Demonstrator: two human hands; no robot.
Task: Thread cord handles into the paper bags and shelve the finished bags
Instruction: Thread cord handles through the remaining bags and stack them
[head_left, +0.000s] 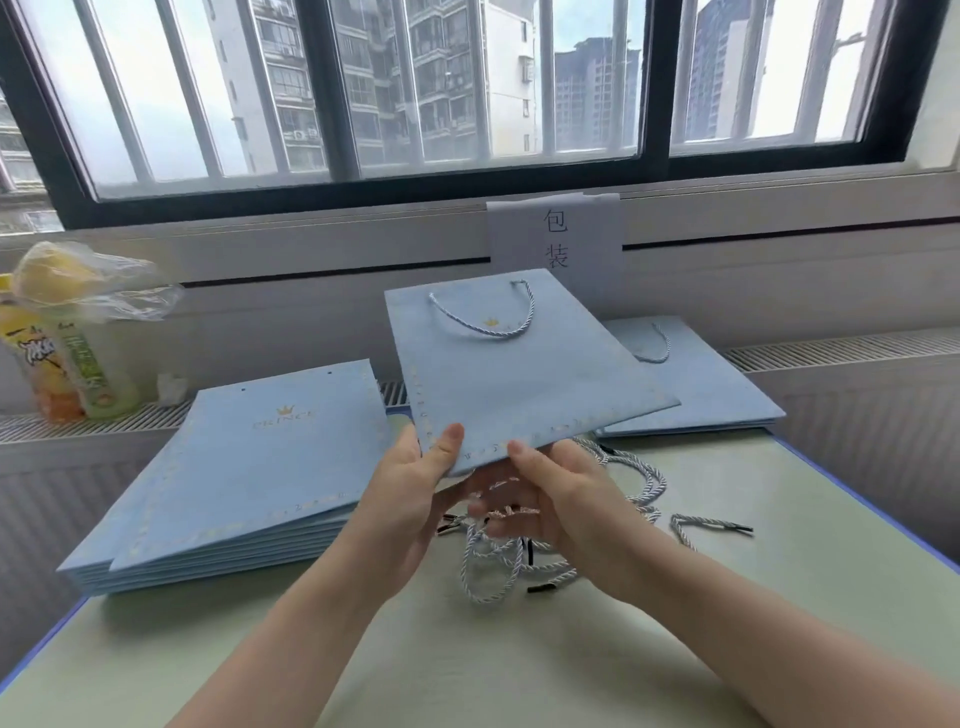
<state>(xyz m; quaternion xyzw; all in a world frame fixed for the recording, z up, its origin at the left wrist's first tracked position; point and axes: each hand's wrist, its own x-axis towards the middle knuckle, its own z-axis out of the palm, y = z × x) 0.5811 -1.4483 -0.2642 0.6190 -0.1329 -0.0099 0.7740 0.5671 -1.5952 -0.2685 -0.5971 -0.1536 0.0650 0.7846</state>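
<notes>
Both hands, left (415, 483) and right (550, 493), pinched the corded bag (519, 374) by its near edge; it wanted laying squarely on the finished stack (696, 384).

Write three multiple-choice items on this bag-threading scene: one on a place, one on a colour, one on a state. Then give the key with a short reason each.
1. Where does the stack of bags without handles lie?
A. left of the held bag
B. on the window sill
C. under the loose cords

2. What colour is the held bag?
A. red
B. light blue
C. black

3. How is the held bag kept?
A. lying flat on the table
B. hanging by its handle
C. lifted off the table, gripped at its near edge by both hands

Key: 1 A, the stack sits on the table to the left. 2 B, its face is pale blue with a small gold crown. 3 C, the left hand and right hand pinch its near edge above the loose cords.
</notes>
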